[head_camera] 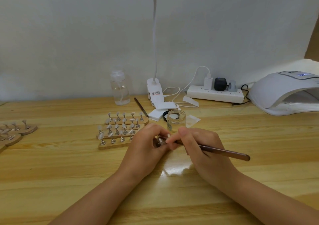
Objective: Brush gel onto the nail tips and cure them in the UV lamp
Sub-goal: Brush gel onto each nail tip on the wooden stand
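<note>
My left hand pinches a small metal nail-tip stand with a clear tip on it, just above the wooden table. My right hand grips a brown gel brush, whose front end reaches the held tip between the fingers; its bristles are hidden. Behind the hands stands an open clear gel jar. Wooden holders carry several more nail tips on metal stands to the left. The white UV lamp sits at the far right with its opening facing me.
A clear pump bottle, a clip desk lamp, a second brush, white pads and a power strip with cables line the back. More nail-tip holders lie at the left edge.
</note>
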`<state>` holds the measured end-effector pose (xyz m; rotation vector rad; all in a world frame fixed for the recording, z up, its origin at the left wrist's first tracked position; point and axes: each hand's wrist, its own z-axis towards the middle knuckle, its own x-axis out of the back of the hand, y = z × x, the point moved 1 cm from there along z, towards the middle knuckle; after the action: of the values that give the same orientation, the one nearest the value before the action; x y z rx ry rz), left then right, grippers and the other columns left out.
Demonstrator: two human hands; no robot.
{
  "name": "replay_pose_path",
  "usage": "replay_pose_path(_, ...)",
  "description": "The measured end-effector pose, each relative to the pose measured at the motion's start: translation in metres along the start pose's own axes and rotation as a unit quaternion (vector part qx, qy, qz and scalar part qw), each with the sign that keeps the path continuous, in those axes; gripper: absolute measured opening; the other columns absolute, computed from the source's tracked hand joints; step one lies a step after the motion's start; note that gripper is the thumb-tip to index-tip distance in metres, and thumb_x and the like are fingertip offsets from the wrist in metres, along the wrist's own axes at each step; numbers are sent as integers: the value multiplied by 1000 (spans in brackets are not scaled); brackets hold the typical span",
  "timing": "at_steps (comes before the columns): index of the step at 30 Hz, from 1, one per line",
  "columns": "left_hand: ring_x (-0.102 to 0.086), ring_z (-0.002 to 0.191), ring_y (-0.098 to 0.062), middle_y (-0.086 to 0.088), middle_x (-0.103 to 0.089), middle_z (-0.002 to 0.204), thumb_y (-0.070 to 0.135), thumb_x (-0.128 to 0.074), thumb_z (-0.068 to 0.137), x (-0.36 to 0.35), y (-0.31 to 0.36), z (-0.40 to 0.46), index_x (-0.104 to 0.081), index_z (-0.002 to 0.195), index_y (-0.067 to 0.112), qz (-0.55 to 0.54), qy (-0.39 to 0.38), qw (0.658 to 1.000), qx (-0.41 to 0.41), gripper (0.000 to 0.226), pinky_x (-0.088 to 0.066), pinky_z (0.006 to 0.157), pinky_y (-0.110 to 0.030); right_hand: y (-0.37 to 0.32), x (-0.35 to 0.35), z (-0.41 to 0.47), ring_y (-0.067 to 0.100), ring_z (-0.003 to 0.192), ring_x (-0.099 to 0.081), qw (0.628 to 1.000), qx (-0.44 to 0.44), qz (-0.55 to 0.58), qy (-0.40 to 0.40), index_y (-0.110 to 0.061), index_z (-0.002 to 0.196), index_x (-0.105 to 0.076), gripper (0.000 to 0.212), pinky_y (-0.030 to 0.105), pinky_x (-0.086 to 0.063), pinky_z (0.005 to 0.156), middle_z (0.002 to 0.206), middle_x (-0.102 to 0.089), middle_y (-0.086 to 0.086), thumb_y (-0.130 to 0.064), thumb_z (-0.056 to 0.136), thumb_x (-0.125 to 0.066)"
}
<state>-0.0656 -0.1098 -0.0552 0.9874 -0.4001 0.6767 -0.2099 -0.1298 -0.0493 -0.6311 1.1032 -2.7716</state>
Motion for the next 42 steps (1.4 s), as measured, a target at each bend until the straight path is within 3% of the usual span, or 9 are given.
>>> replay_pose_path(4,-53,79,-4,6,-61,84,7,-73,72,0,-2,0,-65,81,14,9,-1,1000,1,14,-38,68,-9,3,1,-1,-2,55,-56,999,-27,5,-20,-18,75,-74,48,9,-37,59,58,-62,-11,-44,88,-36)
replay_pose_path(7,-52,76,-2,10,-58,80,8,-76,71,0,-3,1,-60,76,25,12,0,1000,5,24,-37,67,-8,1,8,2,5,53,-56,999,9,21,37,-14,72,-73,47,16,-42,56,54,-59,-3,-37,89,-36)
replay_pose_path(13,-51,84,3,14,-59,84,15,-77,70,0,-3,0,-54,74,38,20,-3,1000,22,33,-38,70,-6,14,40,13,-4,69,-56,980,53,-152,117,-20,102,-61,19,6,-40,60,72,-54,-20,-20,94,-43)
replay_pose_path(19,-54,79,-2,11,-60,84,18,-78,68,0,-8,2,-59,79,34,-15,-5,997,81,27,-39,66,-5,35,59,11,8,76,-58,933,-21,-359,-11,-22,95,-63,9,17,-41,61,84,-63,-10,-21,87,-60)
replay_pose_path(22,-56,84,-2,14,-61,86,21,-78,69,-1,-8,1,-58,88,37,-16,-17,996,90,32,-43,72,-9,41,58,11,6,94,-53,905,-79,-414,-66,-30,113,-59,28,17,-37,70,104,-59,-11,-17,88,-58)
replay_pose_path(27,-51,91,6,20,-56,91,28,-78,68,-2,-8,0,-46,108,41,-8,-29,994,101,53,-42,81,-9,42,56,11,1,97,-47,909,-70,-402,-79,-33,113,-62,28,14,-35,73,109,-60,-14,-17,91,-52)
replay_pose_path(31,-49,93,9,23,-54,93,29,-73,73,-2,-9,-1,-45,110,42,15,-38,995,92,48,-38,77,-3,47,57,12,2,94,-42,925,-85,-359,-89,-32,107,-67,31,17,-37,75,104,-55,-12,-11,91,-51)
replay_pose_path(37,-55,95,-1,18,-58,94,19,-71,77,-2,-8,-1,-48,107,41,14,-35,996,78,44,-47,87,-23,49,55,12,3,92,-49,949,-79,-298,-65,-29,114,-63,30,16,-42,74,98,-53,-15,-14,90,-52)
replay_pose_path(42,-57,93,-2,14,-60,94,13,-72,76,-1,-6,-3,-53,108,38,4,-21,998,66,45,-46,86,-18,38,63,7,6,84,-58,977,-23,-209,-30,-19,102,-68,22,17,-45,75,89,-64,-6,-7,86,-59)
